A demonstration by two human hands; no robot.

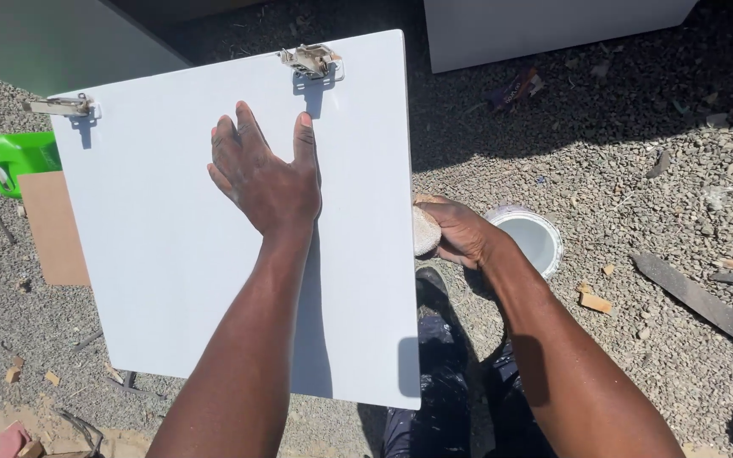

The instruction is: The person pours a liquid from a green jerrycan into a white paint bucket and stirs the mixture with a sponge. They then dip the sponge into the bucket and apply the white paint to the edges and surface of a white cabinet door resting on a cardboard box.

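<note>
A white cabinet door panel (171,254) lies flat before me, with two metal hinges (311,59) (61,106) on its far edge. My left hand (265,174) rests palm down on the panel, fingers spread, below the right hinge. My right hand (460,231) is closed around a small pale pad (424,231) pressed against the panel's right edge.
A round white paint can (545,250) sits on the gravel just right of my right hand. A green jug (10,157) and a cardboard sheet (48,229) lie at the left. White cabinet parts (545,25) stand at the back. Wood scraps (697,297) scatter to the right.
</note>
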